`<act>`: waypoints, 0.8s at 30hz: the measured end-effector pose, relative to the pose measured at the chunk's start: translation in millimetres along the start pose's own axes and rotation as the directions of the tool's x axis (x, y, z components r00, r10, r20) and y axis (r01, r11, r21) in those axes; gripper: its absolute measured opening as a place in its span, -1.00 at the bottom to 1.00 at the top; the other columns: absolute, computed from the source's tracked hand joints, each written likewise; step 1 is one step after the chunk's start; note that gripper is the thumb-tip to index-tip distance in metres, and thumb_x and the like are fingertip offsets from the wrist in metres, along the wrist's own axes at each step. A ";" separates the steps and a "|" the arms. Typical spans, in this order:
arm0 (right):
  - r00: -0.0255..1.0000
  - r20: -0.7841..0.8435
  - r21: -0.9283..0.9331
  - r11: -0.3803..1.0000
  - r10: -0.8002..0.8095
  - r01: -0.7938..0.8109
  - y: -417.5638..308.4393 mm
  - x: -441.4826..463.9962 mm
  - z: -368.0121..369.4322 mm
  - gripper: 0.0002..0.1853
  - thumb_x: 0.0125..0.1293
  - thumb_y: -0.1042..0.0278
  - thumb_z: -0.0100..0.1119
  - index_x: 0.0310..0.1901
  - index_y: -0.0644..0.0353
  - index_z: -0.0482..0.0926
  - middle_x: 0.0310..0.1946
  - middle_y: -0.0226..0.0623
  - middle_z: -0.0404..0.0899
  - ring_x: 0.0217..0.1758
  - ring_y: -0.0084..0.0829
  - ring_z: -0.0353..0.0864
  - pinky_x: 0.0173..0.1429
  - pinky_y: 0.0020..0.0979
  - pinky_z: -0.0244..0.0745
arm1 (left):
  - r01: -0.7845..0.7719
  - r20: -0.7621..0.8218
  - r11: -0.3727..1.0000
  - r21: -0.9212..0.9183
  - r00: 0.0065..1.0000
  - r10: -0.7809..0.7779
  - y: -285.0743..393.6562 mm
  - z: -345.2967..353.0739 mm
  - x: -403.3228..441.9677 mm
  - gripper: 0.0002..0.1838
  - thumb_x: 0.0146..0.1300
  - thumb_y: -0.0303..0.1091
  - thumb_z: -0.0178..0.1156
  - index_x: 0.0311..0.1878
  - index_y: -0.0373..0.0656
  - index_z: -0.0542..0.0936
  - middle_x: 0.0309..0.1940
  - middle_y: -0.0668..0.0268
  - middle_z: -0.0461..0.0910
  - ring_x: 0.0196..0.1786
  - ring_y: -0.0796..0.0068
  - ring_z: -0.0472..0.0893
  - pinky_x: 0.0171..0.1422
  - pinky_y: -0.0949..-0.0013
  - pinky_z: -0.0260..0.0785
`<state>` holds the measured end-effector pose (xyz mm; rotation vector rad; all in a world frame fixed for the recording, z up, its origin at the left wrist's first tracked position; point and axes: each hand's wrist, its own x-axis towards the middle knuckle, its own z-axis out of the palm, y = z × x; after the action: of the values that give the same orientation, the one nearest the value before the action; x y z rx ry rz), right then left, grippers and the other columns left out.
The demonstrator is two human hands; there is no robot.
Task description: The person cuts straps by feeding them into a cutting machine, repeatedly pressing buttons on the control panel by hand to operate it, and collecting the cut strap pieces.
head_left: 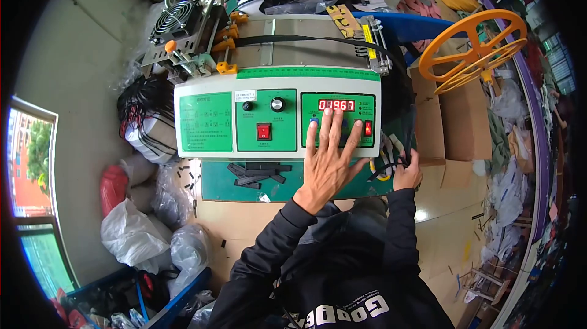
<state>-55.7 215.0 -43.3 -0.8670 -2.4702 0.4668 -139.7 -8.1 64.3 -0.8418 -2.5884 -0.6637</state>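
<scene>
Cluttered workshop floor (443, 219); white-and-green machine (269, 84); left hand (329, 173), fingers spread, holding nothing, on its control panel (310, 108); beside its near right corner, right hand (407, 174) pinching a strap (385, 169), probably light, soft, best gripped near the end; it looks black, flat, narrow

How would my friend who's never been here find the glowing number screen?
Find the big white-and-green machine in the middle of the view. On its right-hand green panel, look near the top, where the left hand reaches. The digital number display is the wide strip there, with glowing red digits, unlike the red rocker switch lower down at the right.
</scene>
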 end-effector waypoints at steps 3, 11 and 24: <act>0.999 0.034 -0.039 0.999 0.011 -0.009 -2.9 0.8 -2.0 -0.55 -0.06 0.42 0.10 -0.02 -0.02 0.43 -0.37 -0.14 0.63 -0.39 0.12 0.50 -0.26 -0.09 0.31 | -0.007 -0.015 0.999 0.037 1.000 0.008 -0.5 0.9 -0.4 -0.20 0.02 0.08 0.17 0.34 -0.01 0.22 0.37 -0.03 0.04 0.43 0.02 0.02 0.44 0.03 -0.26; 0.999 0.038 -0.025 1.000 0.005 -0.004 3.9 1.4 2.3 -0.56 -0.05 0.41 0.09 -0.03 -0.02 0.44 -0.42 -0.10 0.62 -0.41 0.13 0.50 -0.28 -0.09 0.31 | 0.010 0.006 1.000 0.021 1.000 -0.010 1.1 0.7 0.1 -0.21 0.03 0.08 0.19 0.34 0.05 0.23 0.36 0.00 0.05 0.42 0.01 0.03 0.44 0.03 -0.30; 0.999 0.032 -0.046 0.999 0.003 -0.001 1.5 2.3 1.1 -0.59 -0.05 0.40 0.11 -0.06 0.00 0.45 -0.43 -0.08 0.61 -0.41 0.11 0.50 -0.30 -0.10 0.32 | 0.022 0.005 0.999 0.030 1.000 -0.022 2.4 2.4 -0.1 -0.20 0.01 0.08 0.20 0.34 0.05 0.23 0.37 0.00 0.02 0.43 0.03 0.02 0.44 0.03 -0.30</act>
<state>-57.1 217.5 -44.2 -0.8864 -2.5187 0.4301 -138.6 -5.2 63.1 -0.8081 -2.6095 -0.6282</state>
